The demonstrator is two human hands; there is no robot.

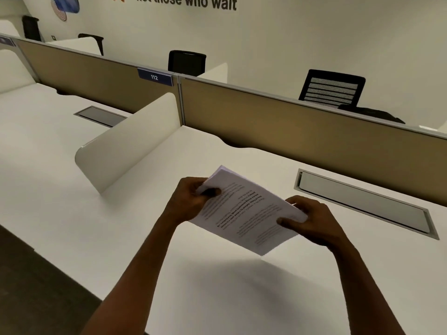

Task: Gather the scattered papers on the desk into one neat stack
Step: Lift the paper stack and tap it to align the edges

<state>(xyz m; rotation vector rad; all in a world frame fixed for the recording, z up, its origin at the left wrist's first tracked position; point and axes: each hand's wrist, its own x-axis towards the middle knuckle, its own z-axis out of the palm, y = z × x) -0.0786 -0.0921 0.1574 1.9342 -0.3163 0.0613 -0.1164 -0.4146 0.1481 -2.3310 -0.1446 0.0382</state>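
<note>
White divider (125,146) stands on the counter, left. Tan partition (302,131) runs along the back, bearing blue tag (154,77) marked "112". Two grey cable hatches: left (101,116), right (365,201). Black chairs (332,88) beyond the partition. Wall lettering (186,2) partly cropped.

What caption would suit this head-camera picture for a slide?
Both hands, left hand and right hand, hold a stack of printed papers above the white desk.

Both hands grip papers (244,211) — above desk (217,298).
</note>
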